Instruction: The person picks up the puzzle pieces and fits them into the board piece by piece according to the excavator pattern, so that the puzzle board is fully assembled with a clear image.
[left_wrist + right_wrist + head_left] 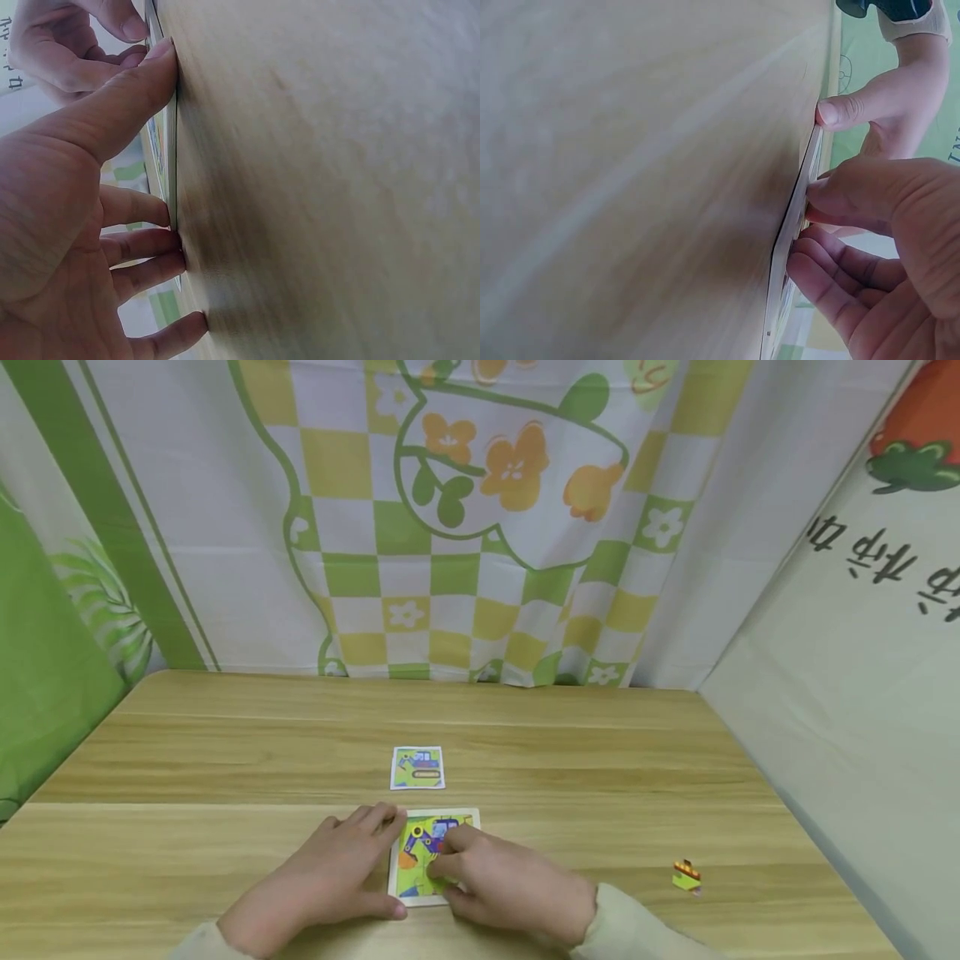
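Observation:
A small jigsaw puzzle board (416, 888) with a white border and an excavator picture lies flat on the table. My left hand (330, 870) steadies its left side, with the thumb at the near corner and spread fingertips along the edge; the left wrist view shows some fingertips on the wood. Over the board's right half, my right hand (510, 881) pinches what looks like a green puzzle piece low against the picture, mostly hidden by the fingers. Off to the right lies a loose puzzle piece (686, 877), orange and green.
Beyond the board is a small reference card (417, 767) with a similar excavator picture. The wooden table (570, 752) ends at a checked curtain (480, 568) at the back and a pale printed cloth (840, 693) on the right.

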Available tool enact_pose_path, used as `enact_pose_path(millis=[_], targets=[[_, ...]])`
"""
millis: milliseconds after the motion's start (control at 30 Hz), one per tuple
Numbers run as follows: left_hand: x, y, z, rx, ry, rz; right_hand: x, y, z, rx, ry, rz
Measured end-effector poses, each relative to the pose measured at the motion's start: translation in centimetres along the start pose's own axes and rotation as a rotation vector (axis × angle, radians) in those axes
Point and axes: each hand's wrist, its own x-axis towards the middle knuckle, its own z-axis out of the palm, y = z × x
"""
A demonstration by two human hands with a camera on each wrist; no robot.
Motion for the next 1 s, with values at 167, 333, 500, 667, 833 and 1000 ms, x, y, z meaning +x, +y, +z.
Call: enact_pose_path(millis=[167,333,500,667,833,1000], targets=[[0.0,0.0,0.1,-0.004,0.003,0.006,0.0,-0.1,0.0,0.027,0.000,0.002],[0.0,0.0,0.0,0.003,0.001,0.008,-0.2,-0.1,-0.2,0.064,-0.010,0.017],[0.0,0.0,-0.1,0.007,-0.008,0.003,-0.8,0.0,-0.5,0.065,-0.024,0.013],[0.0,-0.1,0.0,0.014,-0.001,0.012,-2.1,0.4,-1.0,0.115,-0.058,0.047],[0.0,-0.1,0.1,0.003,0.005,0.021,-4.5,1.4,-1.3,0.171,-0.040,0.136],[0.0,-0.1,0.0,0.009,0.005,0.015,-7.6,2.8,-1.9,0.216,-0.010,0.220]])
